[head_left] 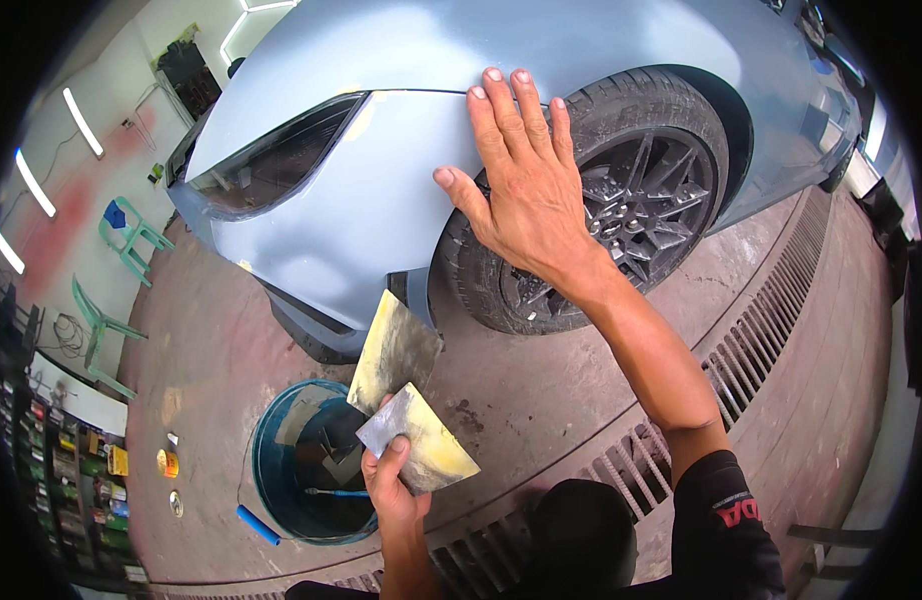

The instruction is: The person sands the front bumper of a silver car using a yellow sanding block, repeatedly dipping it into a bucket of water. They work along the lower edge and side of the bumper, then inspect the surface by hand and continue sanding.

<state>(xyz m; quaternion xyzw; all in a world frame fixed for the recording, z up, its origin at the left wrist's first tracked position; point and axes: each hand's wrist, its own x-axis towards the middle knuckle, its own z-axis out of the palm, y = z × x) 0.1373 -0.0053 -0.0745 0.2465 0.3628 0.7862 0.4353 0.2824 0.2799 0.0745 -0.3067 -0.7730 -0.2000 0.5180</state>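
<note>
- Right hand (526,190): fingers straight and spread, thumb out, gripping nothing. It is at the blue-grey body panel (396,190) between headlight (281,165) and tyre (646,108); from here I cannot tell whether the palm bears on it.
- Left hand (391,490): thumb pressed on the lower sheet (436,450); the upper sheet (396,350) fans out behind it, near the bucket (265,460).
- For checking the panel by touch, a flat palm with light, even pressure should serve best.
- A firm pinch should stop the two sheets slipping apart.
- Hidden: most left fingers, behind the sheets, so the hold on the upper sheet is uncertain; part of the tyre, behind the right hand.
- Unclear: the bucket's dark contents.
- Cut off: the car's upper bodywork.
</note>
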